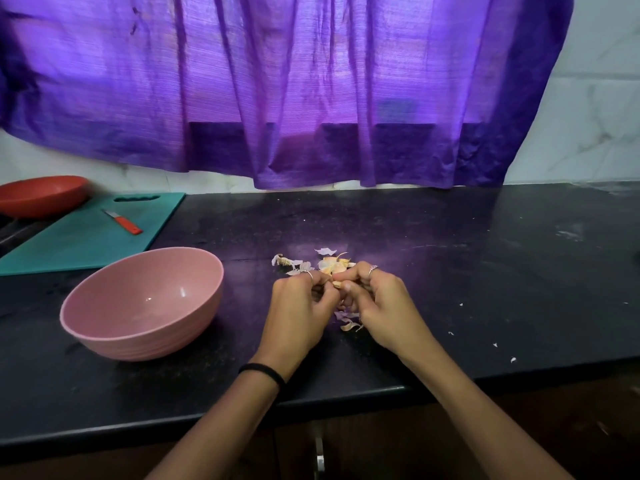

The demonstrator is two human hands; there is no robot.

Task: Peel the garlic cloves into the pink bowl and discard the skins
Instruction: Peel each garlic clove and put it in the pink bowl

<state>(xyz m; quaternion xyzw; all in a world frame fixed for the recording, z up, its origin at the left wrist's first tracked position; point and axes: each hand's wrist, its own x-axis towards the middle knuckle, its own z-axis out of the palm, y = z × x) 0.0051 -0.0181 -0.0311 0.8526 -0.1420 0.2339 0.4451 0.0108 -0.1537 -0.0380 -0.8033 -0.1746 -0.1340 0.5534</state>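
Note:
My left hand (pixel 298 306) and my right hand (pixel 384 303) meet over the middle of the black counter (pixel 450 271), fingers curled together round a small garlic clove (pixel 336 285) that is mostly hidden between them. Just beyond my fingertips lies a heap of garlic pieces and papery skins (pixel 329 263). More loose skins (pixel 348 322) lie below my hands. The pink bowl (pixel 138 327) stands to the left of my left hand and looks empty inside.
A teal cutting board (pixel 69 244) with a small orange-handled knife (pixel 123 222) lies at the far left, with an orange-red bowl (pixel 41 195) behind it. Tiny skin flecks (pixel 495 344) dot the counter's right front. A purple curtain (pixel 311 81) hangs behind the counter.

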